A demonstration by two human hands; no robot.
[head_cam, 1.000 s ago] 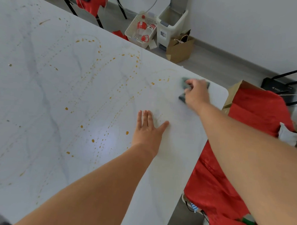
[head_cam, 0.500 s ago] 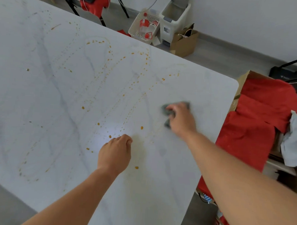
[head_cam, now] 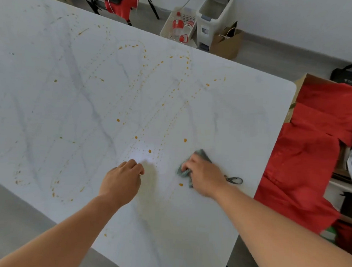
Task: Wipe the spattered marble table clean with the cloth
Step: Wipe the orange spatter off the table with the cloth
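Observation:
The white marble table (head_cam: 251,120) fills most of the view and carries looping trails of small orange spatter (head_cam: 152,104) across its middle and left. My right hand (head_cam: 203,174) presses a crumpled grey-green cloth (head_cam: 202,154) flat on the table near the front right; a dark loop of the cloth (head_cam: 236,180) trails out to the right of the hand. My left hand (head_cam: 121,183) rests on the table just left of it, fingers curled into a loose fist with nothing in it. One orange drop (head_cam: 181,184) lies right beside the cloth.
Red fabric (head_cam: 310,158) is heaped past the table's right edge. Beyond the far edge stand a white basket of bottles (head_cam: 179,25), a white bin (head_cam: 213,18) and a brown paper bag (head_cam: 227,43) on the grey floor.
My right hand has dragged the cloth from the far right corner toward me across the table. My left hand has gone from flat and spread to a curled fist.

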